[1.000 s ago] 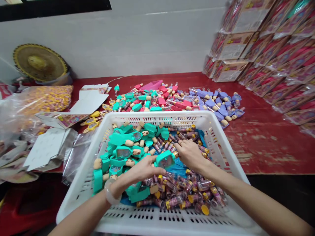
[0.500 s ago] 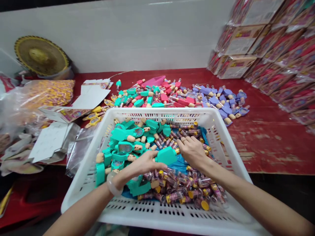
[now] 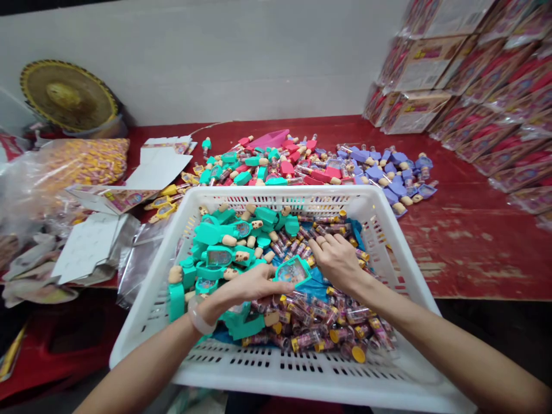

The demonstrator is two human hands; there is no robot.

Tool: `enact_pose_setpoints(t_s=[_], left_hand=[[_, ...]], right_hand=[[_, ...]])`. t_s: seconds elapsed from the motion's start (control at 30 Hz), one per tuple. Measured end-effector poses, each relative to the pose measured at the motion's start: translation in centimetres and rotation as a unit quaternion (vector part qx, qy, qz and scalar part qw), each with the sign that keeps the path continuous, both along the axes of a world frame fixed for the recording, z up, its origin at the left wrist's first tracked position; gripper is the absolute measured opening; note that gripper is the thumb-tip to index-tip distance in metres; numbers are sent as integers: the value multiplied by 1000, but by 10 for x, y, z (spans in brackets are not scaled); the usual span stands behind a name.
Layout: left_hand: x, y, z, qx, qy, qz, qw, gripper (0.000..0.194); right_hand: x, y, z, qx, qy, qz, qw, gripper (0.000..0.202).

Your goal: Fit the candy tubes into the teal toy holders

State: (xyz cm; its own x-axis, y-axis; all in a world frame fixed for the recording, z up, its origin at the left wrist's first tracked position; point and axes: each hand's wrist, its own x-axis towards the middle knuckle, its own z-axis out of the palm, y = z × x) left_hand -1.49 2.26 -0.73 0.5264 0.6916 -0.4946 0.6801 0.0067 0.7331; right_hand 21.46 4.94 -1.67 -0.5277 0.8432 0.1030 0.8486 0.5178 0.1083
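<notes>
My left hand point(image 3: 257, 283), with a pale bangle at its wrist, pinches a teal plastic toy case point(image 3: 294, 271) by its left end. The case's see-through window faces up. Close to its right end is my right hand point(image 3: 336, 257), fingers curled and closed; what they hold is hidden. Both hands are over a white perforated basket point(image 3: 401, 270). On its left side lie piled teal cases with tan, brown-spotted ends point(image 3: 218, 257). Small see-through tubes with yellow caps point(image 3: 308, 339) fill the front and right, partly over a blue sheet point(image 3: 318, 286).
Behind the basket, red point(image 3: 287, 168), teal and purple pieces point(image 3: 390, 175) are heaped on the red table point(image 3: 474, 241). Packaged boxes point(image 3: 420, 109) are stacked at right. A bag of yellow pieces point(image 3: 92, 161), white cards point(image 3: 159, 164) and a straw hat point(image 3: 66, 95) are at left.
My left hand has turned the teal case over, so its windowed face now shows instead of the plain back. My right hand has barely moved.
</notes>
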Motion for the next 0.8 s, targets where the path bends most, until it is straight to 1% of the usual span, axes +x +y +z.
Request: enact_pose_setpoints(t_s=[0.03, 0.07, 0.1, 0.13, 0.17, 0.2, 0.23, 0.27, 0.33, 0.37, 0.4, 0.43, 0.47, 0.5, 0.53, 0.6, 0.63, 0.67, 0.73, 0.8], left_hand=[[1, -1, -1, 91, 32, -1, 995, 45], [1, -3, -2, 186, 65, -3, 980, 36], [2, -4, -3, 266, 93, -13, 959, 31], [2, -6, -5, 319, 113, -30, 941, 31], [1, -6, -6, 341, 123, -46, 931, 34], [1, -6, -7, 336, 122, -50, 932, 37], [-1, -5, -7, 310, 108, -38, 944, 41], [-2, -4, -6, 266, 85, -14, 960, 44], [-4, -1, -4, 138, 25, 38, 989, 49], [-5, 1, -3, 61, -8, 50, 997, 51], [-5, 2, -1, -10, -35, 53, 998, 52], [-5, 3, 1, -60, -53, 52, 995, 53], [-4, 4, 3, -80, -61, 52, 994, 53], [-3, 3, 4, -66, -62, 55, 994, 51], [-3, 2, 6, -24, -56, 58, 996, 49], [-1, -2, 9, 85, -35, 57, 994, 43], [0, -4, 9, 123, -24, 47, 991, 40], [0, -7, 9, 148, -10, 36, 988, 37], [1, -12, 5, 194, 35, 29, 980, 31], [2, -16, -1, 264, 84, 30, 960, 27]], right_hand=[[0, -2, -1, -57, -8, -16, 998, 22], [0, -4, -2, -132, -15, -27, 991, 19], [0, -6, -4, -211, -18, -31, 977, 15], [1, -7, -7, -275, -16, -28, 961, 11], [1, -7, -9, -312, -12, -25, 950, 9], [1, -7, -10, -316, -8, -27, 948, 10], [1, -5, -11, -289, -6, -34, 957, 11], [1, -3, -10, -239, -5, -41, 970, 14], [1, 1, -6, -117, -2, -41, 992, 22], [1, 4, -4, -66, 2, -29, 997, 25], [1, 5, -1, -28, 6, -17, 999, 28], [1, 6, 1, -5, 8, -10, 1000, 30], [2, 6, 3, -3, 6, -12, 1000, 30], [2, 5, 4, -22, 0, -19, 1000, 27], [3, 4, 4, -62, -9, -29, 998, 24], [4, 1, 2, -167, -31, -45, 984, 16], [4, 0, 0, -209, -39, -49, 976, 15], [5, -1, -1, -232, -42, -50, 971, 14], [5, -1, -4, -226, -33, -51, 972, 17], [5, 1, -7, -211, -20, -50, 976, 19]])
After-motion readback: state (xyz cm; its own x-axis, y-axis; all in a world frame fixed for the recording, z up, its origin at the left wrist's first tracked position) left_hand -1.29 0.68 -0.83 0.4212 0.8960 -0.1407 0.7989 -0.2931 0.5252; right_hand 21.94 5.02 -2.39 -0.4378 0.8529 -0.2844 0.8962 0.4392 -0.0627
